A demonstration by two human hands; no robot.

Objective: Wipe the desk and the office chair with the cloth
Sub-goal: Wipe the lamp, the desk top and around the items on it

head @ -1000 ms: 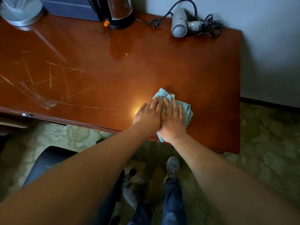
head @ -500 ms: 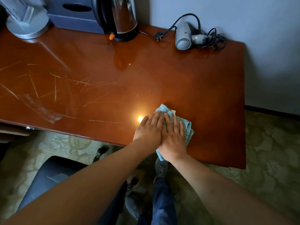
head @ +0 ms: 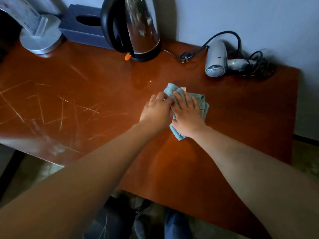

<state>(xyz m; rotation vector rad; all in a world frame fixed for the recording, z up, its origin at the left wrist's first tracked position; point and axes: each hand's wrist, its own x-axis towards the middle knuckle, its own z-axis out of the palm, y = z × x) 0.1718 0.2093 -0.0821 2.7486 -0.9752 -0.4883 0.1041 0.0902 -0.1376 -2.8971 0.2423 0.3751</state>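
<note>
Blue cloth (head: 202, 102) under flat right hand (head: 188, 116) fingers | left hand (head: 156, 112) fingers curled at its edge

My right hand (head: 187, 116) presses flat on the blue cloth (head: 202, 102) on the desk (head: 103, 80); my left hand (head: 158, 111) touches it alongside. Kettle (head: 136, 28) and hairdryer (head: 217, 57) sit beyond my fingers.

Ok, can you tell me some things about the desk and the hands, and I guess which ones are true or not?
1. Both hands press on the cloth. True: the left hand and right hand lie side by side on it.
2. The cloth is red. False: it is light blue.
3. The kettle stands at the back of the desk. True.
4. The hair dryer is being held. False: it lies on the desk near the wall.
5. The desk has no scratches. False: its left part is scratched.
</note>
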